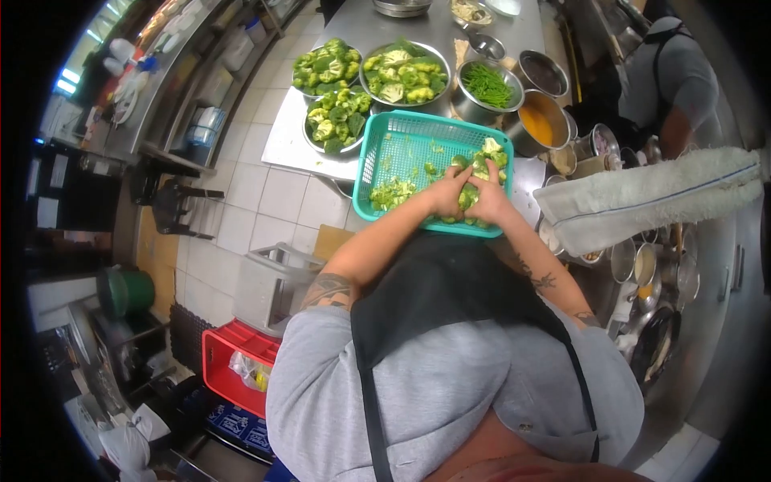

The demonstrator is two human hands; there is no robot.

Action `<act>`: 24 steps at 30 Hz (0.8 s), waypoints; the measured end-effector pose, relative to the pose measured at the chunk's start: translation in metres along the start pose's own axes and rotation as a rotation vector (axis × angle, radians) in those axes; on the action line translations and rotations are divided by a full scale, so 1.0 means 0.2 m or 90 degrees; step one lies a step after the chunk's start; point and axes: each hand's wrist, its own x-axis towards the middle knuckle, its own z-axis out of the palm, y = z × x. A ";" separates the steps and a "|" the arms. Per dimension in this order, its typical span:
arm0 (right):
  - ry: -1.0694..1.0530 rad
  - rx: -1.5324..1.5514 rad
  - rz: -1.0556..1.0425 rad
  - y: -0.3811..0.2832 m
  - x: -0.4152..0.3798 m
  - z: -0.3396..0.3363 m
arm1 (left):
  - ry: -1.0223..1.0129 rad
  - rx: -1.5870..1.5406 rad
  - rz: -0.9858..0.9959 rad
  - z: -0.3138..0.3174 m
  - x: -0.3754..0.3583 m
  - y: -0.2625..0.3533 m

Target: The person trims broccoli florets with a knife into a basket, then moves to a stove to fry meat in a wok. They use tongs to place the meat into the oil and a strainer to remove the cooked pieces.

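A teal plastic basket [363, 178] lies at the steel table's near edge, with broccoli florets [491, 150] on its right side and small broccoli bits [391, 194] at its lower left. Both hands are inside its right half, close together. My left hand [450, 194] has its fingers curled round broccoli. Beside it, my right hand [488, 197] also closes on broccoli, its fingertips near those of the left. The pieces between the palms are partly hidden. Beyond the basket stand bowls heaped with broccoli [404, 75].
A pot of green beans [487, 85] and a pot of orange liquid [540, 120] stand right of the basket. A white towel [650, 197] hangs at the right. Another person [675, 72] is at the upper right. A red crate [233, 353] sits lower left.
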 end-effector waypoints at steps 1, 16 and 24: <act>0.007 0.009 -0.019 0.03 0.01 0.00 | 0.003 -0.007 0.011 0.01 0.01 0.00; 0.137 -0.005 -0.171 -0.74 0.35 -0.41 | 0.186 0.026 0.162 -0.89 -0.19 0.10; 0.116 -0.064 -0.169 -1.30 1.25 -0.15 | 0.279 0.089 0.080 -1.61 -0.19 -0.53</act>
